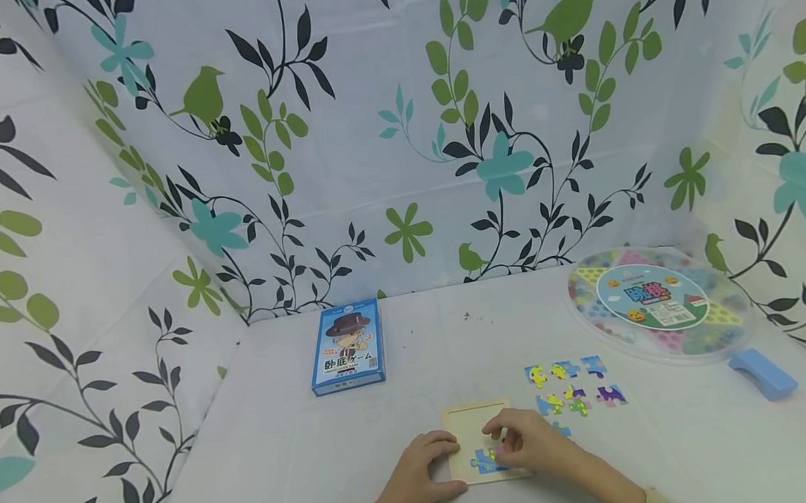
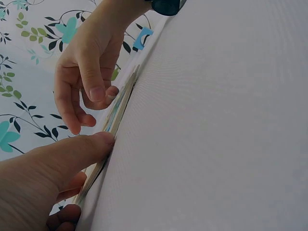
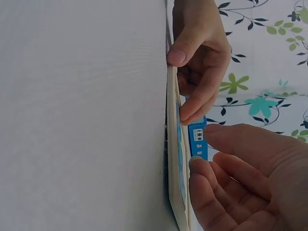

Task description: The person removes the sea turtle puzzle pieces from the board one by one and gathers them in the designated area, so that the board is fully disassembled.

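Note:
A shallow wooden puzzle tray point(image 1: 468, 427) lies on the table with a few joined blue jigsaw pieces point(image 1: 484, 462) along its near side. My left hand point(image 1: 420, 473) grips the tray's left side, thumb at the near corner and fingers on the side rim. Over the right part of the tray is my right hand point(image 1: 533, 443), fingers loosely bent and fingertips close above the pieces. The right wrist view shows a gap between that hand's thumb point(image 3: 231, 137) and fingers, with nothing held there. In the head view this hand partly covers the joined pieces.
Several loose jigsaw pieces point(image 1: 610, 395) lie right of the tray. Behind it, to the left, is a blue card game box point(image 1: 348, 346). A round clear-lidded bead case point(image 1: 658, 302) stands at the back right, with a blue plastic block point(image 1: 763, 374) before it. Patterned curtains surround the table.

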### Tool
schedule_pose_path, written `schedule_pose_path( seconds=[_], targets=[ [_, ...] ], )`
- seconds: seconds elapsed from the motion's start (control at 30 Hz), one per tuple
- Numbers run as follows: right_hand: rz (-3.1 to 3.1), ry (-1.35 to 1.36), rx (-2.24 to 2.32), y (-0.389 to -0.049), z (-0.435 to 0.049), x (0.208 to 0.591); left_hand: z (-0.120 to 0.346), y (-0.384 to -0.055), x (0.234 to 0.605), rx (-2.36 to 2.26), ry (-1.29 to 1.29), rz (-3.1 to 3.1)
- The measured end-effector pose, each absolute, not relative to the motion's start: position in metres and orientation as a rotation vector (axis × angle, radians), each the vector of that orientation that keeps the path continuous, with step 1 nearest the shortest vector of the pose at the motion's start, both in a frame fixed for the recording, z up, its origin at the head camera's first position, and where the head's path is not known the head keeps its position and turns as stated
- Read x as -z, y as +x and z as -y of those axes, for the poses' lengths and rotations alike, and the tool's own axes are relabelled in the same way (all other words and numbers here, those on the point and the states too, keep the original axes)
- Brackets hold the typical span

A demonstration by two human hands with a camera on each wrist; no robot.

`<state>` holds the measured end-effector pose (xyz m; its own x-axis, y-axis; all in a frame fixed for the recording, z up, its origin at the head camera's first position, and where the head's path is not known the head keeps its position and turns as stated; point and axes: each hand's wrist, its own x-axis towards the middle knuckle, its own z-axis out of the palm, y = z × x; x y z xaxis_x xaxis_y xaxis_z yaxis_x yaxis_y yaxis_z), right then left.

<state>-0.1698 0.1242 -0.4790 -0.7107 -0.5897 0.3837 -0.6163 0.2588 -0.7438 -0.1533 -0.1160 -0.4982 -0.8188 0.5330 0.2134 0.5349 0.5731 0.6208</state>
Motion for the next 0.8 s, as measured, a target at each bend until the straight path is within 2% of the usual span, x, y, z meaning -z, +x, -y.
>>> schedule_pose_path(
  seconds=[0.37,0.8],
  targets=[
    [2.625,1.124,-1.548,-0.1654,-0.1254,0.4805,0.1152,-0.1553,0.4995,1.083,-1.005,2.733],
    [2.759,1.069,-1.329,-0.1627,-0.1181,0.4758,0.1165,-0.1547,0.4996,1.068,-1.004,2.717]
  ],
)
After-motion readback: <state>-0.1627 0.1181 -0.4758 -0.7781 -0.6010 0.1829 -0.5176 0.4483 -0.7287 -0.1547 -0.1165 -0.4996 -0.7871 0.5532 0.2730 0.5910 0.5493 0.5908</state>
